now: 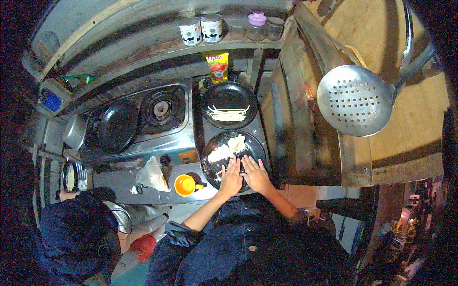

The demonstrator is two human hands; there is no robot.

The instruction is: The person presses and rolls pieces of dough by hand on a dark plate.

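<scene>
Both hands lie palm down, side by side, on the near part of a dark round plate. My left hand rests with its fingers pointing away from me; a thin pale strand shows beside it. My right hand is spread flat just to its right; anything under the palms is hidden. Beyond the fingertips on the same plate are a heap of white flour and a lump of pale dough. Behind it, a black pan or plate holds thin dough strips.
An orange cup and a plastic bag stand left of the plate. Farther left is a gas stove with a black pan. A perforated skimmer hangs at right. Another person is at lower left.
</scene>
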